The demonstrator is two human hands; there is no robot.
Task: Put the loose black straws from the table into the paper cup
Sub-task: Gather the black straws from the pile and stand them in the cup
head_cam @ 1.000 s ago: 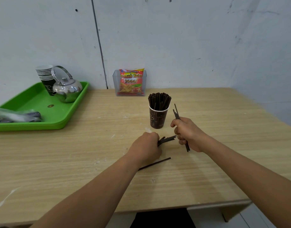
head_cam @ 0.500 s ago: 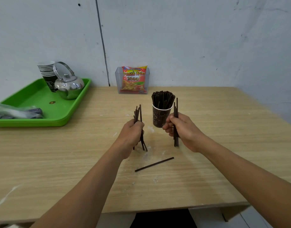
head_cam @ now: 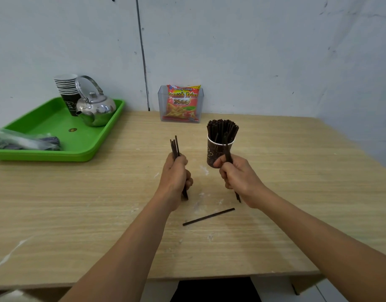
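A dark paper cup (head_cam: 214, 153) stands mid-table, packed with upright black straws (head_cam: 222, 130). My left hand (head_cam: 176, 175) is closed around a small upright bunch of black straws (head_cam: 174, 147), to the left of the cup. Just in front of the cup, my right hand (head_cam: 238, 175) grips a few black straws (head_cam: 228, 156) upright, their tops level with the cup's rim. One loose black straw (head_cam: 208, 216) lies flat on the table, nearer to me than both hands.
A green tray (head_cam: 57, 127) at the back left carries a metal kettle (head_cam: 96, 107), stacked paper cups (head_cam: 66, 90) and a plastic bag of dark items (head_cam: 24, 141). A clear holder with a snack packet (head_cam: 182, 103) stands against the wall.
My left hand lifted its straws off the table and turned them upright. The right hand raised its straws toward the cup. The single straw on the table stayed put.
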